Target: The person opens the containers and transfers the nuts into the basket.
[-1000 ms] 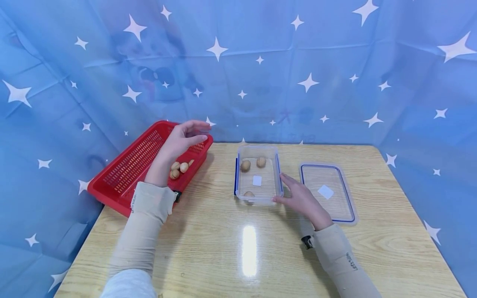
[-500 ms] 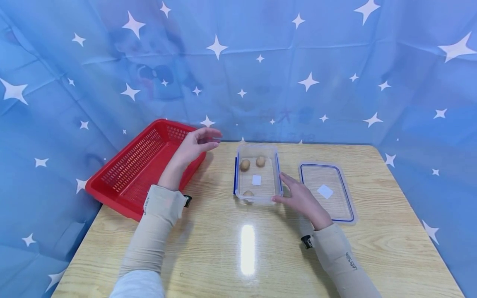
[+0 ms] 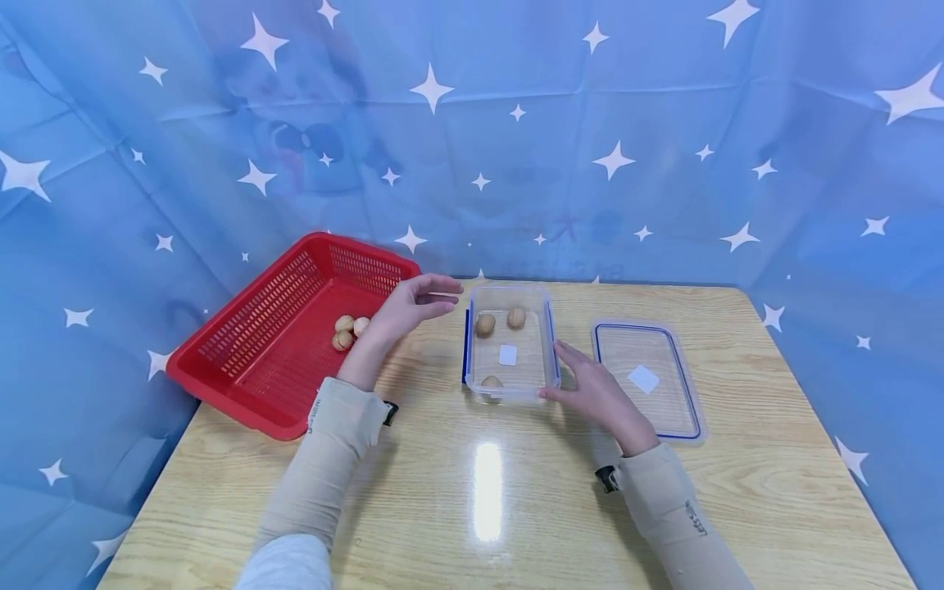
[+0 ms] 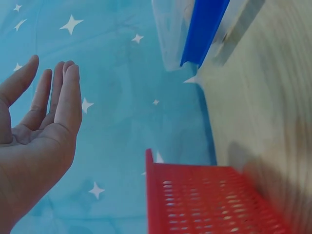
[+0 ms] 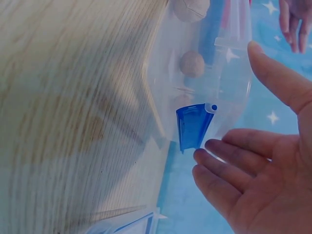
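My left hand [image 3: 419, 307] hangs in the air between the red basket [image 3: 254, 410] and the clear plastic food container [image 3: 509, 392]. Its fingers are loosely extended, with nothing seen between them or against the palm [image 4: 41, 141] in the left wrist view. Three walnuts [image 3: 485, 325] lie apart inside the container. My right hand [image 3: 601, 400] rests at the container's near right corner, thumb by the rim and fairly straight fingers along the side with the blue latch [image 5: 194, 126]. More walnuts [image 3: 342, 339] sit in the basket, partly hidden behind my left hand and wrist.
To the right, the container's clear lid [image 3: 678, 410] with a blue seal lies flat on the wooden table [image 3: 413, 508]. A blue star-patterned curtain [image 3: 479, 147] hangs close behind the table's back edge.
My left hand has moved right and slightly down, away from the basket towards the container, uncovering walnuts in the basket. The right hand and container have stayed in place.
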### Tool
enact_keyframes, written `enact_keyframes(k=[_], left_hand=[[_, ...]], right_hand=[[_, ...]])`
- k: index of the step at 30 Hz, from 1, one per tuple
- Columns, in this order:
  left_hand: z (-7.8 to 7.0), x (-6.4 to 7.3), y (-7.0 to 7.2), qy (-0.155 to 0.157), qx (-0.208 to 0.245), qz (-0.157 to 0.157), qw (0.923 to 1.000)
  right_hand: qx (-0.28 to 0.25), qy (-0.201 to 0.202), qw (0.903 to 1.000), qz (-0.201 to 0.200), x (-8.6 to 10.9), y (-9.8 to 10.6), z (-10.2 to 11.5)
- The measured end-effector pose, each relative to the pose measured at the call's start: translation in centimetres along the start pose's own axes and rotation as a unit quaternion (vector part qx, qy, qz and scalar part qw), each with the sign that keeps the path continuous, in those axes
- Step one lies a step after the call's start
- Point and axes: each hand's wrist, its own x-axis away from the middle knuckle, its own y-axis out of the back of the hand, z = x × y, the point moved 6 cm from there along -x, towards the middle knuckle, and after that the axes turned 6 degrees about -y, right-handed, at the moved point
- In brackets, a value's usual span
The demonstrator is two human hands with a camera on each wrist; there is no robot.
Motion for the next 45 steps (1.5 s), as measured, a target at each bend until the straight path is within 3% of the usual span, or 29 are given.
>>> enact_keyframes(k=[7, 27, 32, 45], left_hand=[[1.4, 0.1, -1.7, -0.009, 0.011, 0.028, 0.9995], [4.5, 1.0, -6.5, 0.038, 0.055, 0.068, 0.9954], [4.5, 1.1, -7.2, 0.040, 0.049, 0.082, 0.9947], [2.8, 0.4, -10.4, -0.007, 0.022, 0.177, 0.9839]], right_hand=[[-0.004, -0.001, 1.0000, 0.001, 0.0, -0.1, -0.1], [-0.005, 0.001, 1.0000, -0.002, 0.1, -0.1, -0.1], [-0.001, 0.000, 1.0000, -0.002, 0.0, -0.1, -0.1], [-0.005, 0.000, 1.0000, -0.004, 0.0, 0.0, -0.1]])
